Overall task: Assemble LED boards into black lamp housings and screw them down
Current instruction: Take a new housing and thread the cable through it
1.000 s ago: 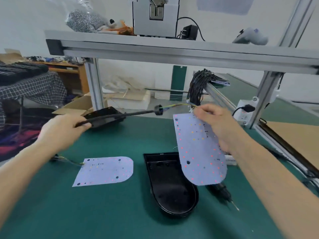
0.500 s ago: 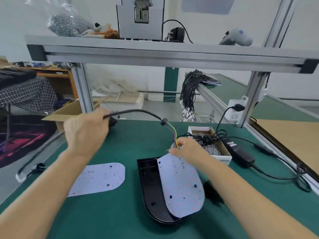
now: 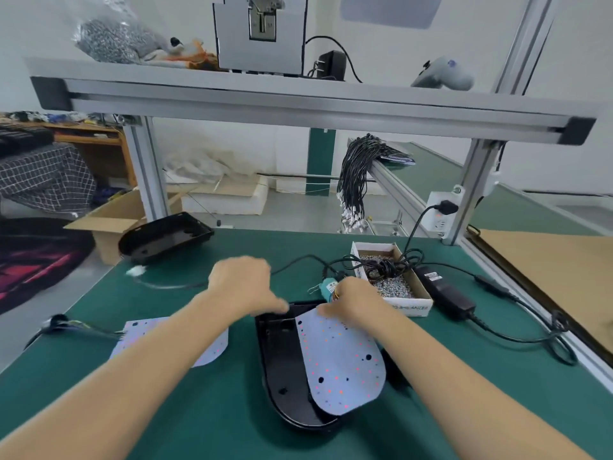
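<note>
**Board going into the housing**

The right hand (image 3: 356, 302) is pinching the top edge of the LED board (image 3: 341, 360), which is lying tilted over the black housing (image 3: 282, 370) on the green table (image 3: 199, 410). The left hand (image 3: 240, 282) is reaching beside it, thumb touching the housing rim; I cannot tell how its fingers are lying.

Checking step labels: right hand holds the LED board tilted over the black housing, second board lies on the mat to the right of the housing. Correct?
Not quite. The head view shows the second board lying to the left of the housing, partly under the left forearm. The rest holds: the right hand holds the LED board tilted over the housing.
</note>
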